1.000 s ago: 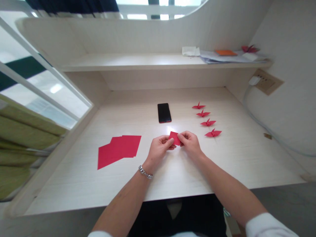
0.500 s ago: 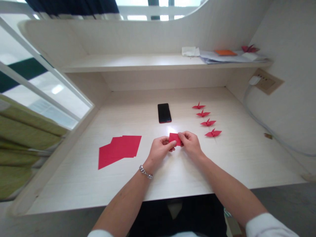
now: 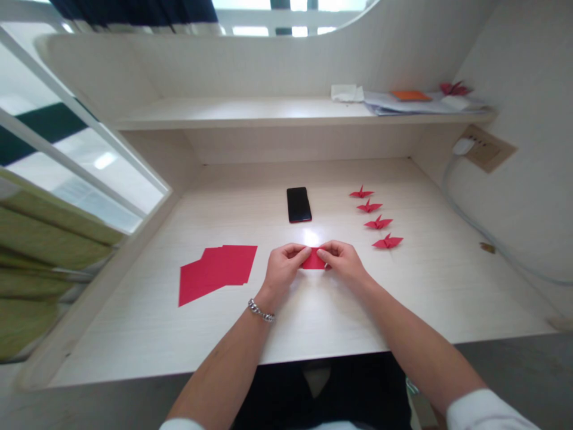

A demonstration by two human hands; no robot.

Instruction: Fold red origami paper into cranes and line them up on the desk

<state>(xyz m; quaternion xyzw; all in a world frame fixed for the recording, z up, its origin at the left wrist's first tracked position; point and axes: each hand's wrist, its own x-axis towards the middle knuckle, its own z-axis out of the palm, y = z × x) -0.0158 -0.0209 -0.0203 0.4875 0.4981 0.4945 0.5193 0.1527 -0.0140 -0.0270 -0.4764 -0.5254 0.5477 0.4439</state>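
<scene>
Red paper between both pinching hands

i'm seeing a study nook, home or dormitory
a pale desk is running beneath a shelf, a green curtain is hanging alongside, a plug is sitting in the wall socket

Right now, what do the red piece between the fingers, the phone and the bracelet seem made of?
Red piece: probably paper, matte; its flat, even colour matches the loose sheets.
Phone: probably a glossy glass front, from its smooth black face.
Bracelet: likely polished metal, from its silvery, shiny links.
</scene>
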